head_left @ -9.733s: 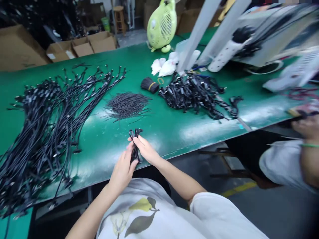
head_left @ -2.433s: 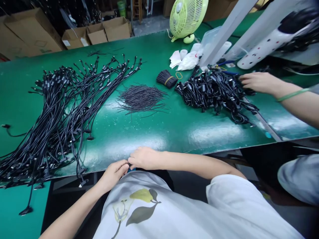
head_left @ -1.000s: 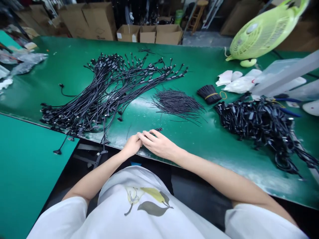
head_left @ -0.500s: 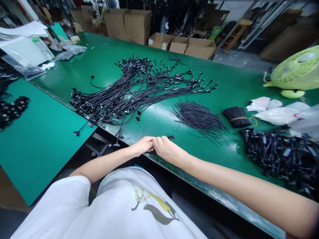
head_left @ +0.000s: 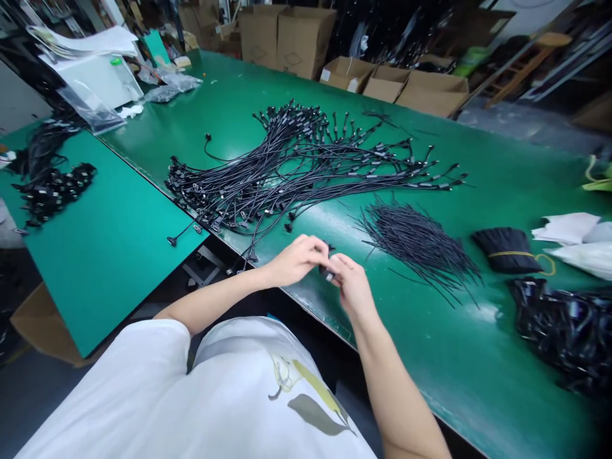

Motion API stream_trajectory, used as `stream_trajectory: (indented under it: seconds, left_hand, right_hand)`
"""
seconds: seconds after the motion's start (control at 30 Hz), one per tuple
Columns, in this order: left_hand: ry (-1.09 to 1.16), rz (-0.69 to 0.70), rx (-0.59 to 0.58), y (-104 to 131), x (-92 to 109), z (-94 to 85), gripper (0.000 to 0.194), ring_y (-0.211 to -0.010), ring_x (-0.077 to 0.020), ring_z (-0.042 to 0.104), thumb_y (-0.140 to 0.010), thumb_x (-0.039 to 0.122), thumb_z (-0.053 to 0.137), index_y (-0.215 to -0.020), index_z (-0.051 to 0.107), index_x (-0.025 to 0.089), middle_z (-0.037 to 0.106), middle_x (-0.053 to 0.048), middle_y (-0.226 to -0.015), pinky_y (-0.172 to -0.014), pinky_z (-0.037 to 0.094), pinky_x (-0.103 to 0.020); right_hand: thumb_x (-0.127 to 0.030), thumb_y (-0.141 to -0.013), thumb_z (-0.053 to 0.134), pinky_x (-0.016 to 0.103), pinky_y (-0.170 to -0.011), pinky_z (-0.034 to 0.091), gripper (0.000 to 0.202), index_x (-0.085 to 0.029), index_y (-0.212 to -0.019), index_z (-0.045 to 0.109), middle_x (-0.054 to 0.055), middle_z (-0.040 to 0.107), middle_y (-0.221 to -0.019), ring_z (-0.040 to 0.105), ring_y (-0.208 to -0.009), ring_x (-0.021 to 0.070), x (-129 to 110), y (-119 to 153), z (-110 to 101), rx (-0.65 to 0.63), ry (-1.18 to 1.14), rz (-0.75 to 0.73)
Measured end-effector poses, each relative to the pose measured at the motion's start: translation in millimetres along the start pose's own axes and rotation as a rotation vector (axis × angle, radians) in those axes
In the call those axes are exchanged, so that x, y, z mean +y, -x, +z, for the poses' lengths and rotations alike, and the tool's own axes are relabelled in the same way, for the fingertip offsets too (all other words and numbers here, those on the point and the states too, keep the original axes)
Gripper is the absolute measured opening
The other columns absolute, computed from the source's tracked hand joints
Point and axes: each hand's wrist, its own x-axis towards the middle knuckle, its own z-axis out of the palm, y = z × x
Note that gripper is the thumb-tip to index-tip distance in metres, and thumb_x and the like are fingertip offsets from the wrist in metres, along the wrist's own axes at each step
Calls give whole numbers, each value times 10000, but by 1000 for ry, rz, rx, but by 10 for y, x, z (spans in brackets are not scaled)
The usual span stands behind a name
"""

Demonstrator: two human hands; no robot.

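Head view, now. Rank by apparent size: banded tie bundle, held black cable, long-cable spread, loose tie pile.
1. Long-cable spread
2. Loose tie pile
3. Banded tie bundle
4. Held black cable, by its visible part only; the rest is hidden.

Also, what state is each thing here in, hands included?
Held cable: mostly hidden by fingers
Left hand: fingers curled beside it, grip unclear
Right hand: closed on it
Long cables: spread out, loose
Thin strips: loosely heaped
Strip bundle: bound by yellow band
Looped cables: heaped, partly out of view
Small cartons: open-topped
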Motion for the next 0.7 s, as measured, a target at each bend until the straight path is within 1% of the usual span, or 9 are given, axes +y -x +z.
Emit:
stream_trajectory:
  seconds: [0.07, 0.1, 0.2, 0.3, 0.37, 0.43, 0.5, 0.6, 0.7]
  left_hand:
    - [-141, -15, -195, 47, -38, 25, 318, -975, -201, 538, -783, 80, 515, -845, 774, 254, 592, -51, -942, -997, 377, -340]
    - [-145, -59, -233, 57, -74, 45, 317, -948, -191, 549, -777, 79, 512, -845, 773, 246, 594, -46, -933, -981, 390, -330]
    - [87, -256, -112, 38, -150, 61, 255, -969, -194, 569, -817, 171, 510, -898, 752, 183, 639, -55, -953, -964, 405, -328]
    - [415, -346, 14, 30, -66, -22, 406, -928, -219, 590, -899, 409, 436, -890, 731, 132, 673, -86, -886, -890, 448, -348]
    - [403, -298, -4, 62, 26, -76, 503, -863, -207, 592, -901, 512, 426, -771, 728, 132, 651, -85, -835, -846, 461, -338]
    - [216, -227, -11, 117, 63, -68, 411, -876, -195, 584, -857, 490, 552, -710, 721, 146, 625, -73, -870, -860, 454, -322]
    - [70, -195, 62, 181, 11, 21, 271, -975, -208, 575, -771, 413, 695, -880, 727, 167, 615, -75, -1026, -898, 448, -324]
    - [105, -206, 155, 263, -144, 218, 515, -1162, -248, 542, -779, 404, 692, -1238, 583, 198, 562, -108, -1282, -991, 428, -372]
    - [105, -174, 151, 311, -201, 346, 474, -1276, -254, 492, -880, 404, 574, -1307, 534, 200, 552, -112, -1362, -1108, 328, -398]
  right_hand:
    - [-436, -874, 488, 241, -492, 265, 331, -196, -646, 493, -40, 414, -552, 340, -494, 109, -32, 35, -84, 52, 118, -65]
    - [-410, -888, 479, 246, -525, 292, 327, -193, -646, 504, -26, 450, -575, 389, -532, 118, -73, 73, -105, 87, 230, -155]
    - [-328, -933, 425, 264, -616, 336, 314, -191, -675, 539, 24, 549, -663, 481, -648, 148, -201, 243, -50, 61, 608, -474]
    - [-287, -955, 388, 271, -644, 339, 325, -189, -695, 557, 51, 591, -707, 499, -683, 159, -219, 345, 68, -80, 819, -608]
    - [-283, -960, 381, 266, -643, 341, 335, -190, -685, 548, 44, 588, -704, 497, -672, 153, -177, 321, 82, -126, 794, -554]
    - [-288, -954, 387, 260, -640, 344, 337, -192, -664, 528, 28, 568, -684, 493, -654, 145, -138, 261, 34, -97, 668, -444]
    - [-301, -937, 407, 259, -646, 346, 327, -191, -650, 520, 18, 558, -677, 498, -657, 140, -129, 216, -27, -29, 501, -343]
    - [-366, -893, 473, 252, -630, 344, 320, -183, -634, 521, 13, 546, -678, 489, -660, 131, -157, 218, -50, 12, 182, -234]
    - [-511, -834, 538, 220, -482, 248, 387, -188, -631, 471, -48, 363, -542, 295, -483, 81, -149, 253, -6, -155, -287, 20]
